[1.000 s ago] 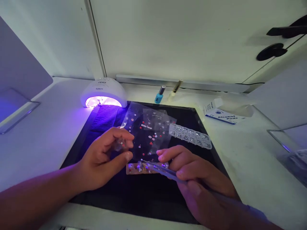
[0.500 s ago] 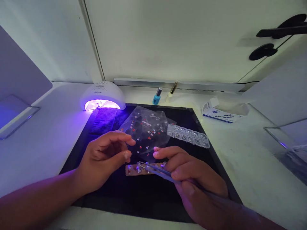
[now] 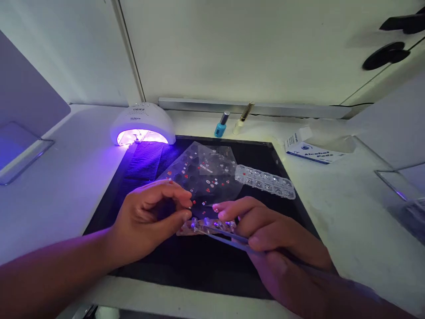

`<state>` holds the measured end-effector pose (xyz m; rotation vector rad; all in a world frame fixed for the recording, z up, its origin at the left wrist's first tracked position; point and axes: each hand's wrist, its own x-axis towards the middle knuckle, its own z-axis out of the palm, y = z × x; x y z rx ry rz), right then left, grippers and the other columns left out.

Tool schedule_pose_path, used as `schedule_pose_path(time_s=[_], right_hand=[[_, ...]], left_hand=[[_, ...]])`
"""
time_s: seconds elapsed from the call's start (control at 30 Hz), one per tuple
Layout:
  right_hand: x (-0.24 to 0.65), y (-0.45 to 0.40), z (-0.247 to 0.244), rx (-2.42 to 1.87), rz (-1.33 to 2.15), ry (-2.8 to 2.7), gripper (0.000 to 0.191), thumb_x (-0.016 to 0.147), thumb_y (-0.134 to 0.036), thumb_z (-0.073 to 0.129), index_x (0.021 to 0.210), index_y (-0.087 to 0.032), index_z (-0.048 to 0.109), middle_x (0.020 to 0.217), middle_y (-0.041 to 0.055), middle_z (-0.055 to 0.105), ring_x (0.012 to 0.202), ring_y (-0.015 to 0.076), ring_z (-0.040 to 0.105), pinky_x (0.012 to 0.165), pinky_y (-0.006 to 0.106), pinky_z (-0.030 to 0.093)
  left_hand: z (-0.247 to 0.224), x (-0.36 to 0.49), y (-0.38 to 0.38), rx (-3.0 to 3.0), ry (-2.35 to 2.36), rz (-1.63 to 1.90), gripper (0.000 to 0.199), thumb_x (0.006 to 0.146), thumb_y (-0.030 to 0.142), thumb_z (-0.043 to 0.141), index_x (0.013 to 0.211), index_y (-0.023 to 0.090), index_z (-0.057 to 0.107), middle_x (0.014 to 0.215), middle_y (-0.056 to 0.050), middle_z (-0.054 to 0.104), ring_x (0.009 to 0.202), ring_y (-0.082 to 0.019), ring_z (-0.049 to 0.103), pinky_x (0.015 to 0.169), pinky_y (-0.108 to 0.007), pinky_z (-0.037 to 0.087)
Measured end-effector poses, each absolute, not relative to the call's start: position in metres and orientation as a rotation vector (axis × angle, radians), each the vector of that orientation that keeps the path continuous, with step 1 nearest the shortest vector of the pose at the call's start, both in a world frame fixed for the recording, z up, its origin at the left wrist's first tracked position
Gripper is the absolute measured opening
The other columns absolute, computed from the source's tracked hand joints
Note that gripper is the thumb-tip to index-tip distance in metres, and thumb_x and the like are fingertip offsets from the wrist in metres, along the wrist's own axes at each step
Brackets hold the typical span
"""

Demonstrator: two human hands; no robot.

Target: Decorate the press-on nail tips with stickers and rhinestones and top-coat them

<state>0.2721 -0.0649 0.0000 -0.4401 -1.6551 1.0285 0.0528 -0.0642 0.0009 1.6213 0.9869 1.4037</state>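
Note:
My right hand [image 3: 275,239] grips a pair of tweezers [image 3: 227,240], its prongs pointing left. The tips are over a narrow pinkish strip [image 3: 185,230] with several shiny, decorated nail-like pieces on it; whether they touch a piece, I cannot tell. A tiny light speck shows at my right index fingertip. Near the strip's left end, my left hand [image 3: 149,217] is curled, thumb and fingertips slightly apart, with nothing visible between them. Beyond both hands are clear sticker sheets [image 3: 215,188] with small red and white designs. Part of the strip is hidden behind the tweezers and right hand.
A white nail lamp [image 3: 142,116] glows purple at the back left. A blue polish bottle [image 3: 220,128] and a pale bottle [image 3: 237,126] stand behind the black mat [image 3: 206,266]. To the right are a clear compartment case [image 3: 265,180] and an alcohol pads box [image 3: 312,150].
The camera view has shifted slightly. My left thumb and fingertips are nearer the strip's left end. The tweezers remain in my right hand, with their tips still over the strip.

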Motion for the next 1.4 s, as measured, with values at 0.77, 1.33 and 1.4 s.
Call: schedule_pose_path(time_s=[0.77,1.33,1.4], right_hand=[[0.266,-0.06,0.004,-0.479,1.111,-1.566,0.012,0.09,-0.029,0.063,0.093,-0.026,0.074,0.07,0.004,0.063,0.078,0.0237,0.066,0.074,0.045,0.058],[0.271,-0.065,0.002,-0.592,1.145,-1.557,0.013,0.089,-0.031,0.064,0.094,-0.029,0.076,0.073,0.0043,0.063,0.074,0.0239,0.066,0.071,0.047,0.058],[0.271,-0.065,0.003,-0.606,1.15,-1.57,0.013,0.09,-0.029,0.063,0.094,-0.029,0.075,0.074,0.0042,0.062,0.075,0.0237,0.066,0.072,0.048,0.058]], left_hand=[[0.007,0.048,-0.062,1.984,0.941,1.246,0.015,0.083,0.012,0.071,0.096,0.018,0.072,0.075,-0.002,0.072,0.068,-0.014,0.067,0.062,-0.024,0.056],[0.01,0.045,-0.063,2.171,0.953,1.151,0.016,0.083,0.007,0.068,0.098,0.013,0.069,0.077,-0.002,0.067,0.07,-0.011,0.064,0.066,-0.02,0.053],[0.01,0.045,-0.064,2.177,0.972,1.139,0.015,0.084,0.008,0.068,0.098,0.015,0.069,0.077,-0.002,0.067,0.069,-0.011,0.063,0.065,-0.021,0.054]])
